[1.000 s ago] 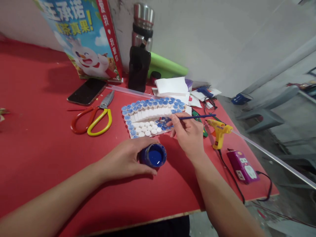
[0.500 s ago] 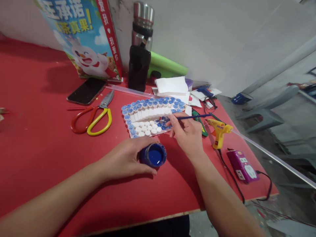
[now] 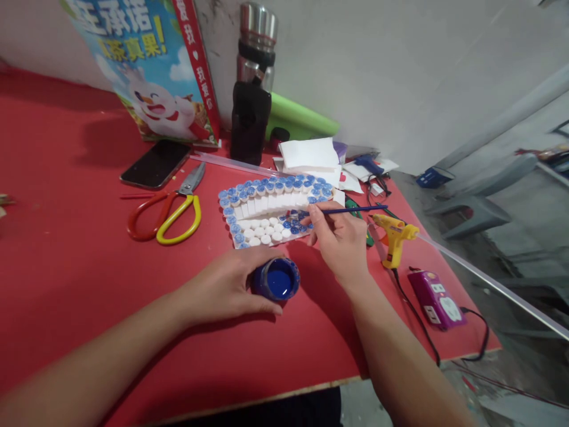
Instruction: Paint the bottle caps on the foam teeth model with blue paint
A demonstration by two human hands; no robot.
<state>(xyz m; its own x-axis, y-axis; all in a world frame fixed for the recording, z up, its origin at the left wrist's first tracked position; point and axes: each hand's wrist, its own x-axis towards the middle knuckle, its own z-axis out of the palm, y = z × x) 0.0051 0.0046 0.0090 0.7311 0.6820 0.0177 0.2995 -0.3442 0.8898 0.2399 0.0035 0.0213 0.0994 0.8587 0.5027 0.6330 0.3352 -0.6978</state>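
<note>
Because the brush [image 3: 355, 210] reaches in among the dark blue discs on the panel [image 3: 250, 233], I'd use short, light strokes, steering from the right hand [image 3: 340, 243], whose grip is pinched together on the handle. Nearer me than the panel, the left hand [image 3: 220, 283] has its grip clamped around the open paint jar [image 3: 280, 281] on the tabletop [image 3: 284, 350]; I'd steady it there, wiping excess paint on its rim.

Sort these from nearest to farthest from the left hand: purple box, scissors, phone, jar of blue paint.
1. Jar of blue paint: gripped in the left hand.
2. Scissors: beyond the hand, towards the left.
3. Phone: past the scissors, by the printed bag.
4. Purple box: far over on the right.
</note>
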